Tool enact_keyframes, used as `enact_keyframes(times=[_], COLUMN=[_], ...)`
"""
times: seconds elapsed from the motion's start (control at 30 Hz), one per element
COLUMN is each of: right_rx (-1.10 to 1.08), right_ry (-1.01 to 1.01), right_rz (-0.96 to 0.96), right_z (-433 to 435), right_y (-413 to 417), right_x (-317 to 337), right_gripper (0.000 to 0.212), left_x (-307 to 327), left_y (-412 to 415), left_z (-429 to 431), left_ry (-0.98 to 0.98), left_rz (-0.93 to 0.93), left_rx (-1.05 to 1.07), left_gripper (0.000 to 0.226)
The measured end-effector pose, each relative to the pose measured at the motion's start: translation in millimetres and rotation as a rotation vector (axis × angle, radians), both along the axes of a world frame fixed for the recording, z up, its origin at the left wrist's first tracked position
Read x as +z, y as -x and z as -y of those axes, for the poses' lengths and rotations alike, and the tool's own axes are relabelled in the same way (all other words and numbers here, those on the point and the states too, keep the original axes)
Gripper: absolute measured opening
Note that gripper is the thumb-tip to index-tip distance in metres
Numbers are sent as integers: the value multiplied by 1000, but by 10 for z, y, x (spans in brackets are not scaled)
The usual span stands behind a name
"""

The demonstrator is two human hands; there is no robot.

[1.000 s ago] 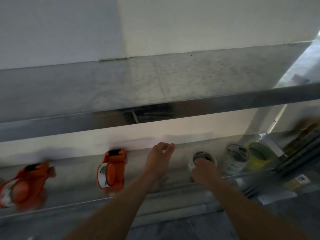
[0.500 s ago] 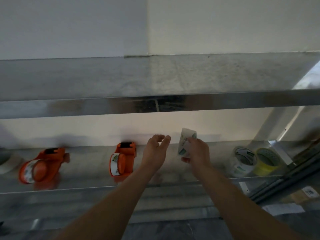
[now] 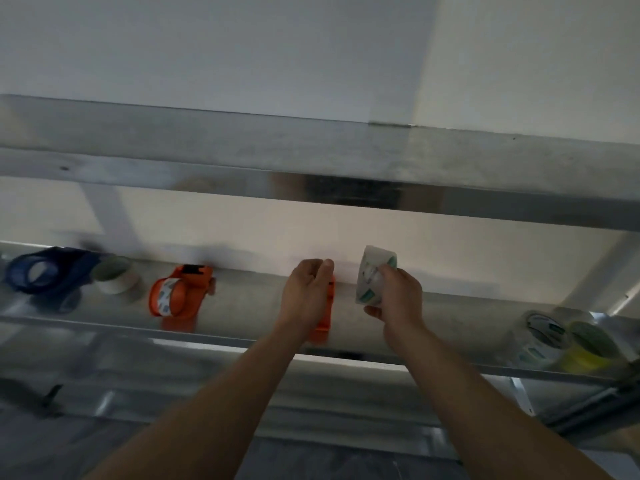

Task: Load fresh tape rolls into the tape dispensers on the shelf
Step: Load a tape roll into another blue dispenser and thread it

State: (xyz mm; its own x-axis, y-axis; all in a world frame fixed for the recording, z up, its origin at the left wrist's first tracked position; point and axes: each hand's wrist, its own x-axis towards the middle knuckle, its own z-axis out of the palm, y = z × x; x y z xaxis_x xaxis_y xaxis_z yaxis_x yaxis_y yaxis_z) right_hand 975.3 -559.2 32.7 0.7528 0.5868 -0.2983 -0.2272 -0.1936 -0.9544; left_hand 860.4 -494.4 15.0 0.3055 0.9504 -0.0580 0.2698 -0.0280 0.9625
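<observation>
My right hand [image 3: 398,303] holds a clear tape roll [image 3: 374,277] with green print, lifted edge-up just above the metal shelf [image 3: 467,317]. Right beside it, my left hand [image 3: 306,294] lies over an orange tape dispenser [image 3: 323,322], fingers curled around its top; most of that dispenser is hidden under the hand. A second orange dispenser [image 3: 180,296] with a printed roll in it stands further left. At the far left is a blue dispenser [image 3: 45,275], and next to it an off-white tape roll [image 3: 116,275].
At the shelf's right end stand a clear roll with green print [image 3: 538,336] and a yellow roll [image 3: 588,349]. An upper metal shelf [image 3: 311,168] runs overhead, close above the hands. A white wall backs the shelf.
My right hand picked the clear roll off the shelf and carried it left. My left hand came down onto the orange dispenser. The view swung left, revealing the blue dispenser.
</observation>
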Motion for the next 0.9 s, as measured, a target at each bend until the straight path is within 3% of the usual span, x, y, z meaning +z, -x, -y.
enact_keyframes(times=[0.23,0.4,0.53,0.8,0.9], right_rx=[91,195,316,512,545], right_ry=[-51,-75,-63,-115,-105], right_rz=[17,43,34,-27,-32], right_z=[-141,-301,-448,-661,-778], right_y=[721,1179,1481,2145,2395], right_x=[78,146,193,173,139], right_gripper=[27,28,24,25,24], left_x=[98,224,258,240,246], left_y=[752,1242,1602,2243,2463], left_z=[-11,18,-7,93,61], left_ry=[-72,4,-13,-23,-40], left_rz=[60,127,143,189,207], left_rx=[101,194,329,509,542], left_gripper=[41,31,52,25,28])
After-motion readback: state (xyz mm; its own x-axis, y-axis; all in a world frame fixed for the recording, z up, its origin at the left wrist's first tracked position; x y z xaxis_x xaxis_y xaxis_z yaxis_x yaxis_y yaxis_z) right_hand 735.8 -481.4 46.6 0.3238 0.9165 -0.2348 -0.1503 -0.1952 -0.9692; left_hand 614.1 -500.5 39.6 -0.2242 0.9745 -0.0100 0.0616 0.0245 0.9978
